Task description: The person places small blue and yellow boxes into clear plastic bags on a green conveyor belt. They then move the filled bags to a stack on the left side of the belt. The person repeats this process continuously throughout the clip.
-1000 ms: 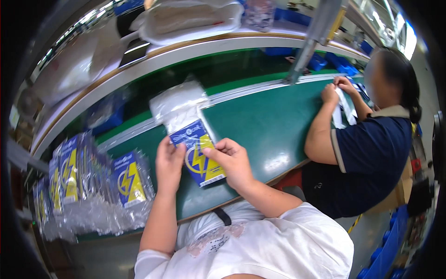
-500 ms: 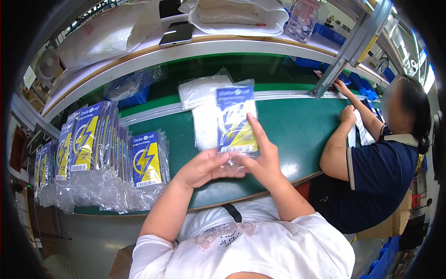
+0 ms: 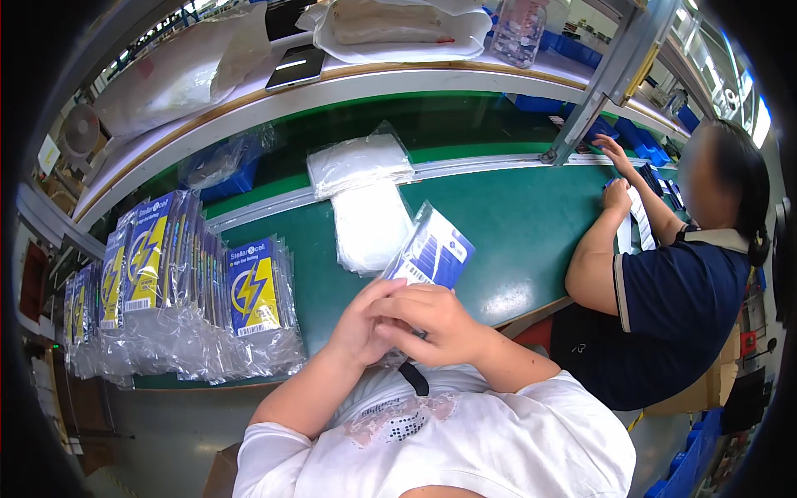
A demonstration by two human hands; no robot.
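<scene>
Close in front of my body, both hands are together at the lower end of a flat battery pack (image 3: 440, 249) in a clear plastic bag. Its blue and white back face, with a barcode, tilts up and to the right. My left hand (image 3: 359, 319) is closed on the bag's loose end. Over it lies my right hand (image 3: 436, 322), fingers bent and closed at the same end. The hands hide most of the loose plastic. Just beyond the pack are two stacks of clear empty bags (image 3: 369, 228) on the green table (image 3: 506, 224).
Rows of bagged blue-and-yellow packs (image 3: 149, 257) stand on the table at the left. A blue bin (image 3: 237, 170) sits behind them, below a shelf (image 3: 374, 79) holding a phone (image 3: 296, 66) and plastic sacks. A co-worker (image 3: 689, 290) works at the right beside a metal post (image 3: 598, 104).
The pack has turned from its blue-and-yellow front to its blue-and-white back and come lower, nearer my body. My right hand has moved from its side down onto my left hand.
</scene>
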